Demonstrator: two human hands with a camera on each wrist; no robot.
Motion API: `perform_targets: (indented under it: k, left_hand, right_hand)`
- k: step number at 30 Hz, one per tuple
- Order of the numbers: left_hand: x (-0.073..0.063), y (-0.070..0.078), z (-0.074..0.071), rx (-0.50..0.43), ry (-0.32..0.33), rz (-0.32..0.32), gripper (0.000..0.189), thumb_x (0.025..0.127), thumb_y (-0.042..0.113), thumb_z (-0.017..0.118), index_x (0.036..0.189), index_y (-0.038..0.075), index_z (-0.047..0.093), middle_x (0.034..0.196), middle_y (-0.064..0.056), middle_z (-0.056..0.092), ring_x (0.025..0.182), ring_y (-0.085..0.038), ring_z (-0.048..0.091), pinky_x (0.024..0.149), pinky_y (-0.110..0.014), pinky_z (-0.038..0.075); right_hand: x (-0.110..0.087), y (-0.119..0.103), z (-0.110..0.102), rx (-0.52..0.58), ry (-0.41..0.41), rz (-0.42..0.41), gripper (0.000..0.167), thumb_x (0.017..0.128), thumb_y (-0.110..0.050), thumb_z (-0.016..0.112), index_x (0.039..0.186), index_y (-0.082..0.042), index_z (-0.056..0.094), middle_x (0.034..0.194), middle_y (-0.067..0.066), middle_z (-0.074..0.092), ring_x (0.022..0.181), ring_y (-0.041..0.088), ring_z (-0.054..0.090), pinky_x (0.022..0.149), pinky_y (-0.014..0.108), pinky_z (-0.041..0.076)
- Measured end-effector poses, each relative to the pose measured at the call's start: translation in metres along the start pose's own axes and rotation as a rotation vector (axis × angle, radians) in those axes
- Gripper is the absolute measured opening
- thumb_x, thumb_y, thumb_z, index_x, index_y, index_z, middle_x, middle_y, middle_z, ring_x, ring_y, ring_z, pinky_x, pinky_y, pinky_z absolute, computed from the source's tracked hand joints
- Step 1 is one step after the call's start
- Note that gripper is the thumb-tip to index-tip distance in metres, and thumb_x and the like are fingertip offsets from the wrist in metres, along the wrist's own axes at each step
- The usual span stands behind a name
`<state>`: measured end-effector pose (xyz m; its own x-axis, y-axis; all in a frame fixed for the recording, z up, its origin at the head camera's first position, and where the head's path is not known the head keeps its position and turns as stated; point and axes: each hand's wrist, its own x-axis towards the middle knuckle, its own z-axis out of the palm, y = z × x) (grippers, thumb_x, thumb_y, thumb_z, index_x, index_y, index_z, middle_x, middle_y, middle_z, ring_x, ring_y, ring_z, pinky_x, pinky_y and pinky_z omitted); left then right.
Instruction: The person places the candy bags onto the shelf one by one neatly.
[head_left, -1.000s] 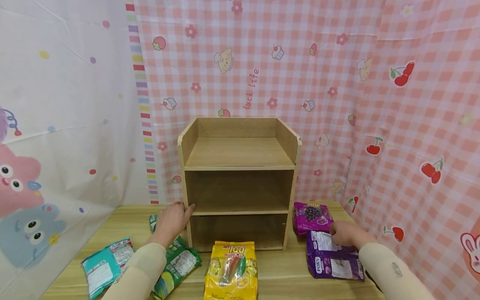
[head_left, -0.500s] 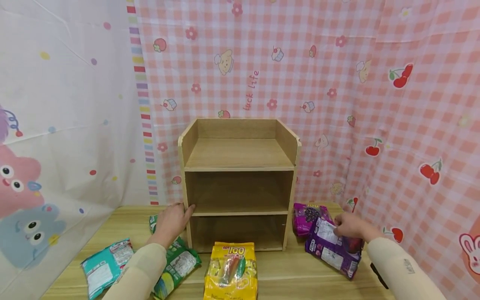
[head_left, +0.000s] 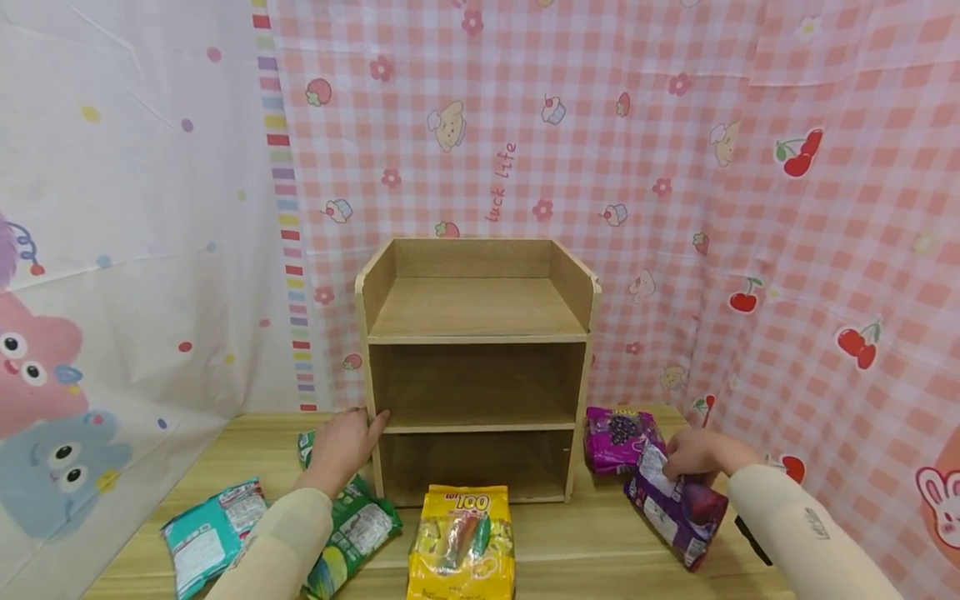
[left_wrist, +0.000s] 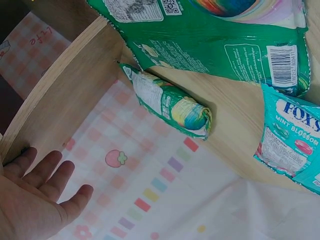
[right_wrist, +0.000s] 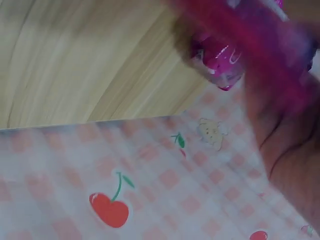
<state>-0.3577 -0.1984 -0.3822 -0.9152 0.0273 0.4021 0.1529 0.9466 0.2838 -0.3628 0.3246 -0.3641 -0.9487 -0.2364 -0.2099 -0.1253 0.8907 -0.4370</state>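
Observation:
My left hand [head_left: 345, 446] rests at the left side panel of a wooden shelf [head_left: 480, 337], its thumb at the front edge; in the left wrist view its fingers [left_wrist: 50, 172] lie loosely extended by the panel. On the right, my right hand [head_left: 693, 454] grips a purple Fox's candy bag [head_left: 675, 508] by its upper part, and the bag tilts and folds beneath it. The right wrist view is blurred, with the bag crossing in front of the hand. Just behind lies a magenta candy bag [head_left: 621, 440] with a grape picture.
A yellow candy bag [head_left: 461, 542] stands before the shelf. Left of it lie a green bag [head_left: 356, 533], a teal Fox's bag [head_left: 213, 533] and a smaller-looking green bag [left_wrist: 167, 102] beside the shelf. Patterned curtains [head_left: 480, 125] enclose the wooden table [head_left: 570, 550].
My right hand has lifted and turned the purple candy bag, which lay flatter before and now tilts with its lower end towards me. My left hand stays at the shelf.

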Motion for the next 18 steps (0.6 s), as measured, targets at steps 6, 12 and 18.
perform_targets:
  k: [6, 12, 18]
  left_hand:
    - [-0.001, 0.0, 0.0, -0.005, -0.01, -0.007, 0.045, 0.104, 0.039, 0.048, 0.072, 0.007, 0.053, 0.066, -0.007, 0.052, 0.064, -0.029, 0.059, 0.061, -0.046, 0.048]
    - [-0.001, -0.001, 0.001, -0.006, 0.0, -0.003, 0.045, 0.103, 0.039, 0.049, 0.071, 0.008, 0.053, 0.065, -0.007, 0.051, 0.061, -0.027, 0.056, 0.06, -0.045, 0.048]
    - [-0.001, -0.001, 0.0, 0.004, -0.009, 0.006, 0.046, 0.104, 0.039, 0.048, 0.07, 0.009, 0.055, 0.073, -0.008, 0.053, 0.061, -0.027, 0.056, 0.059, -0.044, 0.048]
  right_hand:
    - [0.0, -0.007, -0.001, 0.324, -0.093, 0.044, 0.024, 0.099, -0.017, 0.056, 0.105, 0.005, 0.064, 0.086, 0.014, 0.066, 0.073, 0.027, 0.069, 0.068, 0.041, 0.058]
    - [0.002, 0.0, 0.003, 0.286, -0.06, 0.075, 0.026, 0.099, -0.018, 0.056, 0.11, 0.005, 0.064, 0.09, 0.012, 0.065, 0.079, 0.028, 0.067, 0.069, 0.043, 0.057]
    - [0.004, 0.005, 0.013, 0.162, -0.077, 0.133, 0.038, 0.099, -0.033, 0.059, 0.109, 0.004, 0.064, 0.098, 0.012, 0.068, 0.086, 0.03, 0.068, 0.071, 0.048, 0.057]
